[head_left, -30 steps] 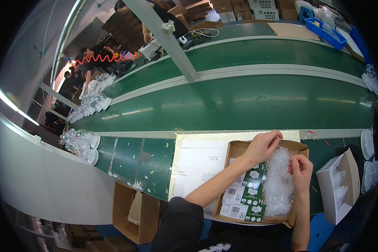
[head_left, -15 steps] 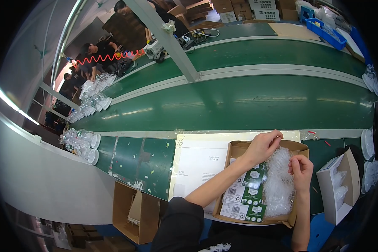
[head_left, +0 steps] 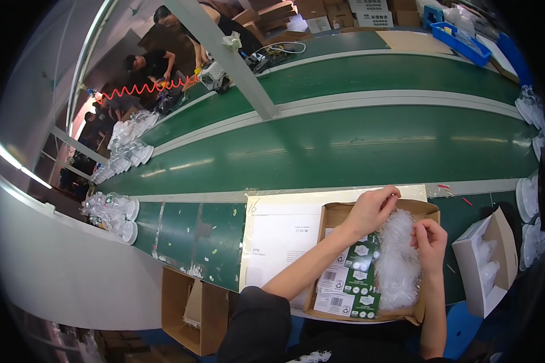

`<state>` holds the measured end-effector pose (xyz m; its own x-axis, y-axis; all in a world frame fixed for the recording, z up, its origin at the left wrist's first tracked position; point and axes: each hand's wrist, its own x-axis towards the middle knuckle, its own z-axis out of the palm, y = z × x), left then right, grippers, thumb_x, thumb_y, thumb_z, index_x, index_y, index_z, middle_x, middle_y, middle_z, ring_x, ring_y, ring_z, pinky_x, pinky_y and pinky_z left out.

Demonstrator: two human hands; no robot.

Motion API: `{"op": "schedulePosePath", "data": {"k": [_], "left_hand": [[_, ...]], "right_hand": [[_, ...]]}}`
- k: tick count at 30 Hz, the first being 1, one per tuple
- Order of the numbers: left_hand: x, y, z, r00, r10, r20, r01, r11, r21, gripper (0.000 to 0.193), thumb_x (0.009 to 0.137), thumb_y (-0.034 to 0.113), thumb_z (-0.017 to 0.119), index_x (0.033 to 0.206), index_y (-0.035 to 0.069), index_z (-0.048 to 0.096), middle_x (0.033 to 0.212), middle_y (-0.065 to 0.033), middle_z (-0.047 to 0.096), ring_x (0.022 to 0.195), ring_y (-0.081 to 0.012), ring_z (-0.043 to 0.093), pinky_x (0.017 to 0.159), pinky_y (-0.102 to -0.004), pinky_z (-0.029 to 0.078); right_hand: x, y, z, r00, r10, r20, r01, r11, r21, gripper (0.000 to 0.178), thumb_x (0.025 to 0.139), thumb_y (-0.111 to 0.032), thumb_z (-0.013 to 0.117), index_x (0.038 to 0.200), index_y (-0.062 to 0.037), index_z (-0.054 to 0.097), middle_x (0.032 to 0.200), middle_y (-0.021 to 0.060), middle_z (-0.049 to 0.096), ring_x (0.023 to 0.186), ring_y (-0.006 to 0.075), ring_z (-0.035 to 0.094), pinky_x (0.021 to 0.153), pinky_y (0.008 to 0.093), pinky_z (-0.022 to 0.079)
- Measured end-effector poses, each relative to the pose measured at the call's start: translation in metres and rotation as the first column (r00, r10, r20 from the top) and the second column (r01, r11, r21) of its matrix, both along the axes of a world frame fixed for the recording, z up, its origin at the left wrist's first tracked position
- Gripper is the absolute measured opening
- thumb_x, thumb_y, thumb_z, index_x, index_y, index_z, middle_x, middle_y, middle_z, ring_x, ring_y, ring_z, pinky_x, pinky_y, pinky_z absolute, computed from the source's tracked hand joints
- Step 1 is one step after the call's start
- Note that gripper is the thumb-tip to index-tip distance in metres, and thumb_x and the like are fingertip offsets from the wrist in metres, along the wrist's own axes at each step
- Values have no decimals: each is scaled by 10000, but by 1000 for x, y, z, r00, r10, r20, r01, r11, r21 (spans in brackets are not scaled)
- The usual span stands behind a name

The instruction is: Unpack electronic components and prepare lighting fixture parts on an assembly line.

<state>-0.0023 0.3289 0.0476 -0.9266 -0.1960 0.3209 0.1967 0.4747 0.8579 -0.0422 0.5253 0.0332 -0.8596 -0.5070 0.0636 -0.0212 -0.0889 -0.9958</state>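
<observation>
A shallow brown cardboard box (head_left: pixel 336 213) lies in front of me. Its left side holds several green-and-white printed packs (head_left: pixel 344 283) with barcodes. A heap of crinkled clear plastic (head_left: pixel 398 266), like thin bags, fills its right side. My left hand (head_left: pixel 374 212) reaches across the box, thumb and fingers pinched together above the far end of the plastic. Over the box's right edge is my right hand (head_left: pixel 430 243), fingers curled and fingertips pressed together beside the plastic. Whatever either pinch holds is too thin or hidden to make out.
White printed sheets (head_left: pixel 278 236) lie left of the box. An open white carton (head_left: pixel 483 266) with clear plastic stands at the right. An open brown carton (head_left: pixel 191 308) is below the table edge. Green belts (head_left: pixel 321 148) run beyond; plastic-wrapped white items (head_left: pixel 112 212) sit left. People work at the far left.
The whole view has shifted slightly, so the table and box sit a little further left. Both hands keep nearly the same pose over the box.
</observation>
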Motion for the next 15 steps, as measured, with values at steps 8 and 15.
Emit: {"op": "schedulePosePath", "data": {"k": [8, 15], "left_hand": [[-1, -1, 2, 999, 0, 40, -1, 1000, 23, 107, 911, 63, 513, 980, 13, 578, 660, -79, 618, 582, -139, 604, 559, -271, 473], [2, -1, 2, 997, 43, 65, -46, 998, 37, 106, 924, 72, 523, 984, 25, 597, 662, -36, 608, 577, -84, 560, 538, -237, 447]], "right_hand": [[-2, -3, 0, 1000, -9, 10, 9, 1000, -27, 132, 944, -99, 511, 883, -17, 596, 724, 7, 583, 540, 41, 515, 456, 165, 378], [-1, -3, -1, 999, 14, 45, -12, 999, -38, 101, 917, -56, 531, 909, -2, 616, 749, 22, 593, 571, 59, 544, 491, 183, 426]]}}
